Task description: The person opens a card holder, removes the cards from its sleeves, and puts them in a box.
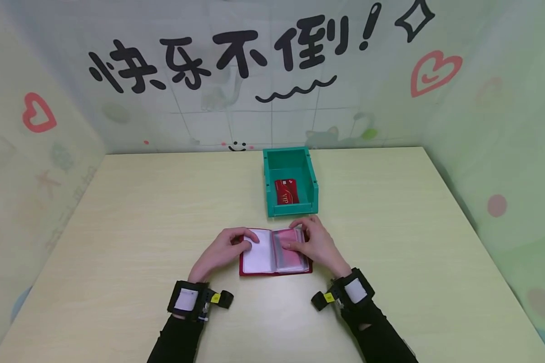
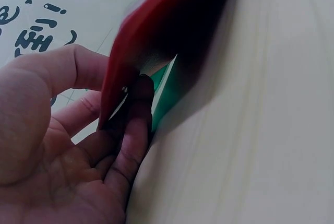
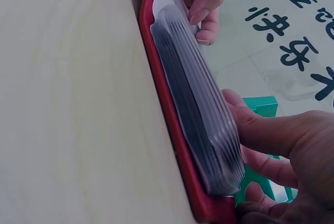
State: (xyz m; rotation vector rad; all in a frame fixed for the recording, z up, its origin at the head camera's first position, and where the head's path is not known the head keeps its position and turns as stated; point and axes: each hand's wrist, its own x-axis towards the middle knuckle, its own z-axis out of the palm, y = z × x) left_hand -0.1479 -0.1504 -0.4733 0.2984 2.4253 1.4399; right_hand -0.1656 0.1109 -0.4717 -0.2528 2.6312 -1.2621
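Note:
A red card holder (image 1: 274,259) lies open on the table in front of me, a white page on its left and a thick stack of clear sleeves (image 3: 203,114) on its right. My left hand (image 1: 222,249) pinches the left cover (image 2: 156,41), thumb on the page and fingers (image 2: 130,125) curled under the raised edge. On the sleeve stack my right hand (image 1: 313,242) rests with fairly straight fingers (image 3: 271,130). Just beyond stands a green bin (image 1: 312,176) with a red VIP card (image 1: 286,191) lying inside.
The pale wooden table (image 1: 141,217) is ringed by decorated walls at the back and on both sides. The green bin (image 3: 261,104) sits a few centimetres behind the holder. Black wrist cameras sit on both forearms.

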